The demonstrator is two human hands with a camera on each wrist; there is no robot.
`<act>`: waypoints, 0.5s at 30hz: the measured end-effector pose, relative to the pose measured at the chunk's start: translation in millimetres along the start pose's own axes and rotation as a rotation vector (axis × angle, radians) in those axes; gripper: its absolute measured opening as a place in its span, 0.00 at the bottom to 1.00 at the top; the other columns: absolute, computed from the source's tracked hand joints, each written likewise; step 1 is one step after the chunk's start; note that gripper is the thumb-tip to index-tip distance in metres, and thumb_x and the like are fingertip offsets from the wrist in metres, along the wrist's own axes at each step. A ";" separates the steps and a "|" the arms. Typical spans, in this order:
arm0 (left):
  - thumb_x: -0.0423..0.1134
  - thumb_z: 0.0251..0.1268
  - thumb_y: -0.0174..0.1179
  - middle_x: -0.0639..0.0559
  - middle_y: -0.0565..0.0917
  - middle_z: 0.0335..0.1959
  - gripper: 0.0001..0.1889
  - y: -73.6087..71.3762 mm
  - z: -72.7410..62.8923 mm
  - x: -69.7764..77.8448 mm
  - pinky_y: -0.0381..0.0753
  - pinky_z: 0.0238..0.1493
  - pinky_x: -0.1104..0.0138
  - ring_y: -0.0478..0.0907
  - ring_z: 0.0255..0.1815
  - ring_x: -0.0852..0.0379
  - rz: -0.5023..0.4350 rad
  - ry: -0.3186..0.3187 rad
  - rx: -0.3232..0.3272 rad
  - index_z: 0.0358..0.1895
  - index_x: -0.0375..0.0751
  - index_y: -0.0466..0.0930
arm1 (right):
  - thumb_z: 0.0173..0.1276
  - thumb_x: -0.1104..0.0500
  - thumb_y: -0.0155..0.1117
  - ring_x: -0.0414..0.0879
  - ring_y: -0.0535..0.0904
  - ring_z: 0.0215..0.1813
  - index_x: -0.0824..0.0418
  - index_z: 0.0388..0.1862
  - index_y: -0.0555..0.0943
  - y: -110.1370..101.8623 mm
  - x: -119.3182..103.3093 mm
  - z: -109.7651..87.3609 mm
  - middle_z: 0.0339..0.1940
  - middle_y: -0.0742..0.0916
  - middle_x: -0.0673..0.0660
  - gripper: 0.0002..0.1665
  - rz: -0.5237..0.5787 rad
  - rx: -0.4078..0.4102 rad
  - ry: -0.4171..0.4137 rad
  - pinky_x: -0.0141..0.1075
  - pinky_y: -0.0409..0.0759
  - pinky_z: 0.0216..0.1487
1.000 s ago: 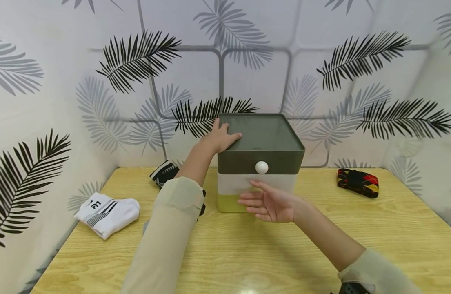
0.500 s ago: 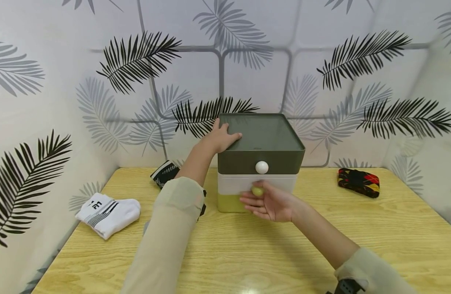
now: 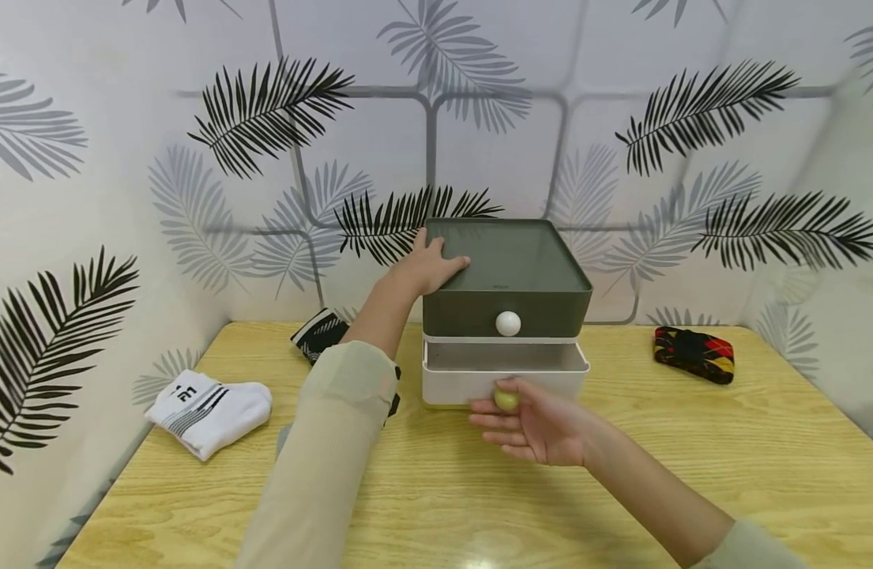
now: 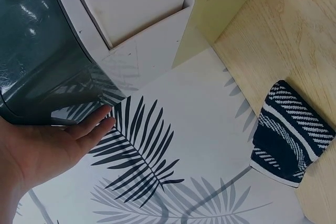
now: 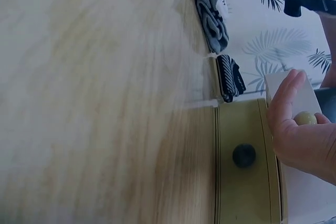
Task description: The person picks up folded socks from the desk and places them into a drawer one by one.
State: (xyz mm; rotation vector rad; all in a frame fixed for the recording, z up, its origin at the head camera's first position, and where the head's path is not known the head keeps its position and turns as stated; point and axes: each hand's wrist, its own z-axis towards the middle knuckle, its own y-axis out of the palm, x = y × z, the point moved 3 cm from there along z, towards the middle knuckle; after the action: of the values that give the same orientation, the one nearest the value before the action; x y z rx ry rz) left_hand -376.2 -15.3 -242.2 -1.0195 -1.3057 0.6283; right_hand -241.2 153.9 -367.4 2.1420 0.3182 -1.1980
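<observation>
A stacked drawer box (image 3: 510, 257) with a dark green top stands at the back middle of the table. My left hand (image 3: 425, 270) rests on its upper left edge, thumb on the lid, fingers fairly straight along the side in the left wrist view. The middle white drawer (image 3: 453, 387) is pulled partway out, and the part of its inside that shows is bare. My right hand (image 3: 546, 431) pinches that drawer's yellow-green knob (image 3: 506, 397) between thumb and index finger, other fingers extended. Above it, the green drawer (image 3: 457, 316) with a white knob (image 3: 508, 323) is closed.
A folded white sock (image 3: 208, 415) lies at the left, with a black patterned sock (image 3: 318, 336) behind it. A grey sock (image 5: 210, 19) is mostly covered by the left sleeve in the head view. Far right lies a black, red and yellow sock (image 3: 694, 356).
My right hand has closed thumb and finger on the yellow-green knob and drawn the white drawer out toward me. The left hand has stayed on the box.
</observation>
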 end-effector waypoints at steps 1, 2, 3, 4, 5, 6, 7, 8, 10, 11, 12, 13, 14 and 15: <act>0.62 0.68 0.38 0.47 0.31 0.73 0.37 -0.1 0.0 0.0 0.56 0.62 0.49 0.48 0.70 0.44 -0.001 0.000 -0.002 0.74 0.46 0.44 | 0.72 0.44 0.41 0.41 0.81 0.41 0.56 0.48 0.79 1.2 2.0 -1.8 0.47 0.83 0.51 0.24 -0.002 -0.007 0.000 0.31 0.78 0.41; 0.62 0.68 0.38 0.47 0.31 0.73 0.37 -0.2 -0.1 0.0 0.56 0.62 0.49 0.48 0.70 0.44 -0.002 0.000 -0.003 0.74 0.46 0.44 | 0.72 0.44 0.41 0.41 0.81 0.41 0.56 0.48 0.79 2.6 4.0 -3.7 0.47 0.83 0.51 0.24 -0.003 -0.013 0.002 0.31 0.78 0.41; 0.62 0.68 0.38 0.47 0.31 0.73 0.37 -0.3 -0.1 0.0 0.56 0.62 0.49 0.48 0.70 0.44 -0.003 0.000 -0.005 0.74 0.46 0.44 | 0.72 0.44 0.41 0.41 0.81 0.41 0.55 0.48 0.79 3.9 6.0 -5.5 0.48 0.83 0.51 0.24 -0.007 -0.020 0.001 0.31 0.78 0.40; 0.62 0.68 0.38 0.47 0.31 0.73 0.37 -0.4 -0.3 0.0 0.56 0.62 0.49 0.48 0.70 0.44 -0.003 0.001 -0.006 0.74 0.46 0.44 | 0.72 0.44 0.41 0.41 0.81 0.40 0.55 0.48 0.79 5.1 8.1 -7.4 0.48 0.83 0.51 0.24 -0.006 -0.025 0.003 0.32 0.78 0.40; 0.62 0.68 0.38 0.47 0.31 0.73 0.37 -0.4 -0.6 0.1 0.56 0.62 0.49 0.48 0.70 0.44 -0.004 0.000 -0.007 0.74 0.46 0.43 | 0.72 0.44 0.41 0.41 0.81 0.40 0.55 0.48 0.79 6.2 10.1 -9.4 0.48 0.83 0.51 0.24 -0.004 -0.031 0.006 0.32 0.78 0.40; 0.62 0.68 0.38 0.47 0.31 0.73 0.37 -0.4 -0.9 0.1 0.56 0.62 0.49 0.48 0.70 0.43 -0.004 0.000 -0.007 0.74 0.46 0.43 | 0.72 0.44 0.41 0.41 0.81 0.40 0.55 0.49 0.79 7.6 12.0 -11.4 0.48 0.83 0.51 0.24 -0.005 -0.035 0.006 0.31 0.78 0.40; 0.62 0.68 0.38 0.47 0.31 0.73 0.37 -0.5 -1.3 0.1 0.56 0.62 0.49 0.48 0.70 0.43 -0.005 0.000 -0.007 0.74 0.46 0.43 | 0.71 0.44 0.41 0.40 0.81 0.40 0.55 0.49 0.79 8.8 13.8 -13.5 0.49 0.82 0.51 0.24 -0.004 -0.037 0.007 0.31 0.78 0.40; 0.62 0.68 0.38 0.47 0.31 0.73 0.37 -0.6 -1.5 0.2 0.56 0.62 0.49 0.48 0.70 0.43 -0.004 0.000 -0.007 0.74 0.46 0.43 | 0.72 0.44 0.41 0.40 0.81 0.40 0.55 0.50 0.79 10.1 15.5 -15.7 0.49 0.82 0.51 0.24 -0.003 -0.039 0.006 0.31 0.78 0.41; 0.62 0.68 0.38 0.47 0.31 0.73 0.37 -0.8 -1.8 0.2 0.55 0.62 0.49 0.48 0.70 0.43 -0.004 -0.001 -0.004 0.74 0.46 0.44 | 0.72 0.44 0.41 0.40 0.81 0.41 0.56 0.50 0.79 12.5 18.6 -20.5 0.49 0.82 0.51 0.25 -0.003 -0.041 0.005 0.31 0.78 0.41; 0.62 0.68 0.38 0.47 0.31 0.73 0.37 -0.8 -2.0 0.2 0.55 0.62 0.49 0.48 0.70 0.43 -0.003 0.000 -0.003 0.74 0.46 0.44 | 0.72 0.44 0.41 0.40 0.81 0.41 0.56 0.51 0.79 13.8 20.2 -22.8 0.49 0.82 0.51 0.25 -0.006 -0.043 0.004 0.31 0.78 0.41; 0.62 0.68 0.38 0.47 0.32 0.73 0.37 -0.8 -2.1 0.2 0.55 0.62 0.48 0.48 0.70 0.43 -0.003 0.000 -0.003 0.74 0.46 0.44 | 0.72 0.44 0.41 0.40 0.81 0.41 0.57 0.51 0.78 15.1 21.8 -25.2 0.49 0.82 0.52 0.25 -0.008 -0.045 0.003 0.31 0.78 0.41; 0.62 0.68 0.38 0.47 0.32 0.73 0.37 -0.9 -2.1 0.3 0.55 0.62 0.48 0.47 0.70 0.43 -0.004 0.001 -0.003 0.74 0.46 0.44 | 0.72 0.44 0.40 0.40 0.81 0.41 0.57 0.51 0.78 16.2 23.3 -27.5 0.49 0.82 0.52 0.25 -0.010 -0.049 0.001 0.31 0.78 0.41; 0.62 0.68 0.38 0.47 0.32 0.73 0.37 -0.9 -2.2 0.2 0.55 0.62 0.48 0.47 0.70 0.43 -0.003 0.001 -0.003 0.74 0.46 0.44 | 0.72 0.44 0.40 0.40 0.81 0.40 0.57 0.51 0.78 17.4 24.8 -29.4 0.50 0.82 0.52 0.25 -0.010 -0.055 0.000 0.31 0.78 0.41; 0.62 0.68 0.38 0.47 0.32 0.73 0.37 -1.0 -2.2 0.2 0.55 0.62 0.48 0.48 0.70 0.44 -0.003 0.001 -0.004 0.74 0.46 0.44 | 0.72 0.44 0.40 0.40 0.81 0.41 0.57 0.51 0.78 18.6 26.3 -31.4 0.50 0.82 0.53 0.25 -0.007 -0.061 0.001 0.31 0.78 0.41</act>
State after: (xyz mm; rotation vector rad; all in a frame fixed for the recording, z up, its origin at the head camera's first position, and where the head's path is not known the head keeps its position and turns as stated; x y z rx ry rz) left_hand -374.2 -16.1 -241.0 -1.0207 -1.3075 0.6233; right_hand -196.5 157.4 -369.7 2.0908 0.3587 -1.1762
